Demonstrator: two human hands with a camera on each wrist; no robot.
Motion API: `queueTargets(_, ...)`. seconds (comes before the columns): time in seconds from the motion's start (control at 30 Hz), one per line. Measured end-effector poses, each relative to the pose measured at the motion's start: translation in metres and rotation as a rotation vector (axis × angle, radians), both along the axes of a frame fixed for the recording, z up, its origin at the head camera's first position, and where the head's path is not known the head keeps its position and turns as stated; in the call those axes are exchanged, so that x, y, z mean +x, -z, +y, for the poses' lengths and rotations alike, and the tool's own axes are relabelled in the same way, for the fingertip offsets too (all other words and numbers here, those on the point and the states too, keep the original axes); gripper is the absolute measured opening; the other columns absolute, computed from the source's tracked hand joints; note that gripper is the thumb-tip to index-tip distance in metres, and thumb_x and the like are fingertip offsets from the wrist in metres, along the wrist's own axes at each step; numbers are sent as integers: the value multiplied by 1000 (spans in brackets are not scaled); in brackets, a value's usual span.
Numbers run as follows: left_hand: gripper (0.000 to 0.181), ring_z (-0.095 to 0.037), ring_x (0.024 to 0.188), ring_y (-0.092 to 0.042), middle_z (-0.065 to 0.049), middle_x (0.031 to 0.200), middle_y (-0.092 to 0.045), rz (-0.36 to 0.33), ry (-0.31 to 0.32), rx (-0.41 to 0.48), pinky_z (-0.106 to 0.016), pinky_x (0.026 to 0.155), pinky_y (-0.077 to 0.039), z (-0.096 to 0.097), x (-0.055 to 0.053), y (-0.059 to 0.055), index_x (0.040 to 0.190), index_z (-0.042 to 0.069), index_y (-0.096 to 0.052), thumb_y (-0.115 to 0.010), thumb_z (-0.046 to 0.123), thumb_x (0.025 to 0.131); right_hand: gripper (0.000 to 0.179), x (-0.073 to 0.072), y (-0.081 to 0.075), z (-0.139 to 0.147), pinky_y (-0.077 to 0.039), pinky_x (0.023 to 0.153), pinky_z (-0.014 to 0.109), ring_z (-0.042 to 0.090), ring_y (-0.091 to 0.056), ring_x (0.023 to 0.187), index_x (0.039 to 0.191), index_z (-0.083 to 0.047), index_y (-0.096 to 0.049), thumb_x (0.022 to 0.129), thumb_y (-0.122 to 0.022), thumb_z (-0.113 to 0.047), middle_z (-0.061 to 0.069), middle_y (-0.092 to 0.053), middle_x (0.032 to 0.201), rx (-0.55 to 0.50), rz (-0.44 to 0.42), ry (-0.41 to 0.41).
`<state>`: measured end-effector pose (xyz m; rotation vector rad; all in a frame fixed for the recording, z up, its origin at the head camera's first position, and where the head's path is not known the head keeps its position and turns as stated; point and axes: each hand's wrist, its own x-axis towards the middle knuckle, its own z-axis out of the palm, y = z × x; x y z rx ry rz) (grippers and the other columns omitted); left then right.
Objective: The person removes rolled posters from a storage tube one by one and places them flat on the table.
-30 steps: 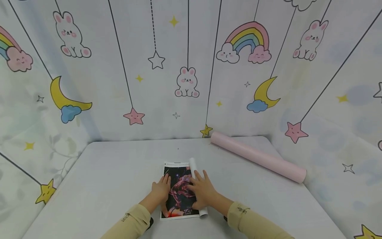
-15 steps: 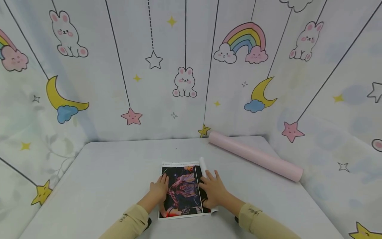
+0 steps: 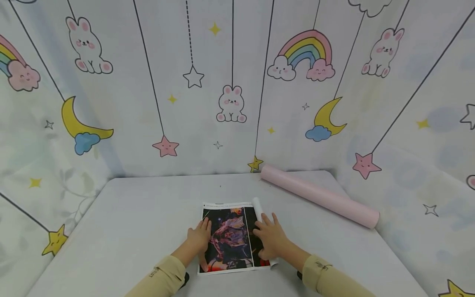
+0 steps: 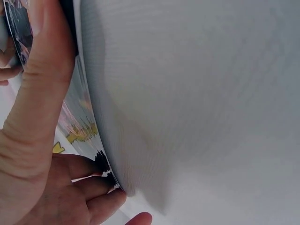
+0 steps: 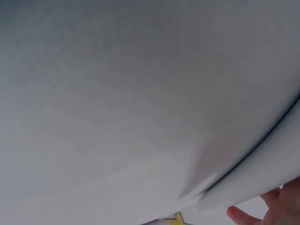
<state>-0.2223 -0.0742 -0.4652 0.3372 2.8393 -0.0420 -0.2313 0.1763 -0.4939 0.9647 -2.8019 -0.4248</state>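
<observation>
A glossy printed poster (image 3: 230,237) with dark, colourful pictures lies partly unrolled on the white table. My left hand (image 3: 198,240) rests on its left edge, thumb and fingers spread apart. The left wrist view shows the thumb (image 4: 44,79) on the sheet and the fingertips by its edge. On the right, the poster is still curled into a narrow white roll (image 3: 257,206). My right hand (image 3: 272,239) lies on that roll with its fingers spread. In the right wrist view only part of the right hand (image 5: 283,206) shows, beside the roll's white outer side.
A thick pink roll (image 3: 320,196) lies slantwise at the back right of the table (image 3: 148,222). Behind and beside the table hang white cloths (image 3: 185,123) printed with rabbits, stars, moons and rainbows.
My right hand has moved to the right with the roll, and more of the printed face shows, including a second picture. The left hand has stayed on the left edge.
</observation>
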Motion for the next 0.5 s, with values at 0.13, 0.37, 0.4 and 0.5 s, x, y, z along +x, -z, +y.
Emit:
queueTargets(0.13,97,-26,131,-31,-14,145,-30,-2,7,-10,-50,93,-38,1,-1,0,137,-1,-35,-86,14,56,55,1,-2,7,-26,96,62,35,-35,123,102,-21,-61,57,-67,-52,1,-51,121,-12,-15,23)
queueTargets(0.37,93,-27,130,-32,-15,144,-30,8,9,0,-50,92,-39,-1,-1,2,137,-1,-36,-85,12,59,67,2,-7,19,-24,98,61,36,-34,125,112,-18,-62,56,-68,-54,3,-52,123,-6,-35,87)
queueTargets(0.4,92,-27,130,-32,-15,144,-31,6,6,6,-50,92,-39,-1,-1,2,137,-1,-36,-84,11,59,68,2,-7,21,-24,97,62,36,-34,125,113,-18,-61,56,-68,-55,3,-52,124,-6,-32,88)
queueTargets(0.5,95,-27,130,-32,-15,144,-30,3,9,11,-50,92,-38,-1,0,2,137,-1,-36,-85,12,57,71,4,-5,26,-22,98,63,36,-33,127,116,-17,-60,59,-66,-59,5,-52,127,-11,-24,94)
